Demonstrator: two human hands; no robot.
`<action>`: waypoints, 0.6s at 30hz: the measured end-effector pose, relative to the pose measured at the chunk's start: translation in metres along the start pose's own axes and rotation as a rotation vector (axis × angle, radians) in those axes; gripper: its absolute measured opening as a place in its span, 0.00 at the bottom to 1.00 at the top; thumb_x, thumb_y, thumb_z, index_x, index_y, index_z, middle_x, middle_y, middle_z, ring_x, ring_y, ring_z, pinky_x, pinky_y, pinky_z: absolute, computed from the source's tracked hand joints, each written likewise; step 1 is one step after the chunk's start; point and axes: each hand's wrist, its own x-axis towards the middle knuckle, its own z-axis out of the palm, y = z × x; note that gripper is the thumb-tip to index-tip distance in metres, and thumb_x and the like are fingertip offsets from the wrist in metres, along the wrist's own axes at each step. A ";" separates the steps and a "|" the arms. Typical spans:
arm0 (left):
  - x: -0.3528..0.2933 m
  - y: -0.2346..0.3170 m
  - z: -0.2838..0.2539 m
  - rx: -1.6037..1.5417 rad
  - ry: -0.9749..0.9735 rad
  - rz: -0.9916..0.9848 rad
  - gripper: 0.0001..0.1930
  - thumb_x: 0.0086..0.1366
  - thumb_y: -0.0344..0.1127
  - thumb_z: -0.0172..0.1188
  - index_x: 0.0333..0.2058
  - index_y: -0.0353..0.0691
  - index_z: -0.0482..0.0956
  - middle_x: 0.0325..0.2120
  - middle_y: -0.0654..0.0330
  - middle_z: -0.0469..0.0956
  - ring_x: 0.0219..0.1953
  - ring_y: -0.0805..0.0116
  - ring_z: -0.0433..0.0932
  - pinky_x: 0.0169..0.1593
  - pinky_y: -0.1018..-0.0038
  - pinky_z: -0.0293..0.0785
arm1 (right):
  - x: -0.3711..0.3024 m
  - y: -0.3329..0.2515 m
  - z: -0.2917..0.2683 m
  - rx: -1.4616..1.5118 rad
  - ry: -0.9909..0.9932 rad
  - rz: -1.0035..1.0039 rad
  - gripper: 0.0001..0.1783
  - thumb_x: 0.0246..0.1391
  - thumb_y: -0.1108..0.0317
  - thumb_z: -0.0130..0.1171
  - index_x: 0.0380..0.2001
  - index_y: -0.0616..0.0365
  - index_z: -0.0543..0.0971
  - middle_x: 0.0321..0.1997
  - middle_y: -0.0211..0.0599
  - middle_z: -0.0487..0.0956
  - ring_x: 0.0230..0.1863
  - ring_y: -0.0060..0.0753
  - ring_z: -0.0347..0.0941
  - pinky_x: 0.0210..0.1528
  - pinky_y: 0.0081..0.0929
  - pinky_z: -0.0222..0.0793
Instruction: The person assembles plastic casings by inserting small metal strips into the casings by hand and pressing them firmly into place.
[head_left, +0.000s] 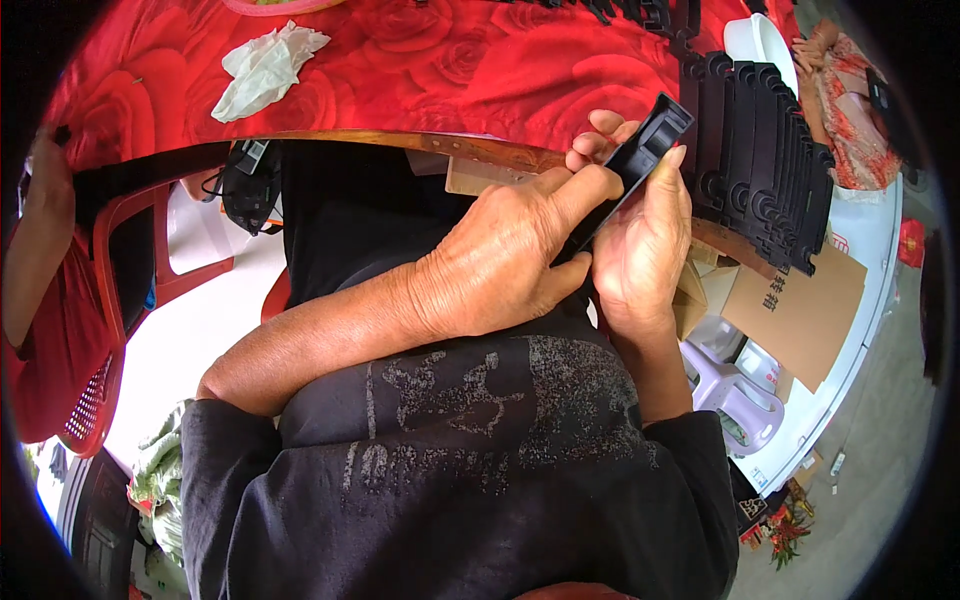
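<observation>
A long, narrow black plastic part (655, 135) with a hollow, box-like end is held in front of my chest, slanting up to the right. My right hand (640, 255) cradles it from the right and below, thumb along its side and fingertips showing beyond it. My left hand (505, 250) reaches over from the left, fingers and thumb closed about its lower stretch. The lower end of the part is hidden by my hands. Just right of my hands, a row of similar black plastic parts (745, 130) with hooked ends lies closely packed on the table's edge.
A red rose-patterned cloth (420, 60) covers the table, with crumpled white tissue (268, 70) on it. A white bowl (760, 45), cardboard box (795, 310) and lilac plastic appliance (735, 395) stand right. A red chair (110, 290) and a person's arm (40, 235) are left; another person (850, 110) sits far right.
</observation>
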 end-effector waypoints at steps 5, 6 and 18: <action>0.000 -0.003 0.003 -0.007 0.043 0.010 0.26 0.51 0.24 0.62 0.50 0.39 0.67 0.34 0.46 0.74 0.36 0.46 0.79 0.38 0.60 0.75 | 0.001 -0.001 0.001 0.007 0.015 0.008 0.27 0.71 0.48 0.37 0.49 0.64 0.70 0.53 0.49 0.74 0.49 0.38 0.74 0.56 0.38 0.72; -0.001 -0.005 0.004 0.002 0.090 0.040 0.26 0.51 0.23 0.64 0.49 0.39 0.68 0.30 0.51 0.75 0.32 0.54 0.80 0.35 0.66 0.74 | 0.002 0.000 0.001 0.021 0.011 0.010 0.27 0.71 0.48 0.37 0.49 0.64 0.70 0.53 0.49 0.74 0.49 0.38 0.74 0.56 0.38 0.72; 0.000 -0.010 0.002 -0.001 0.045 0.039 0.27 0.51 0.25 0.62 0.50 0.41 0.64 0.36 0.42 0.74 0.36 0.39 0.78 0.38 0.55 0.76 | 0.006 0.006 -0.005 0.081 0.032 0.050 0.25 0.72 0.50 0.37 0.49 0.64 0.70 0.53 0.47 0.74 0.48 0.36 0.73 0.55 0.35 0.72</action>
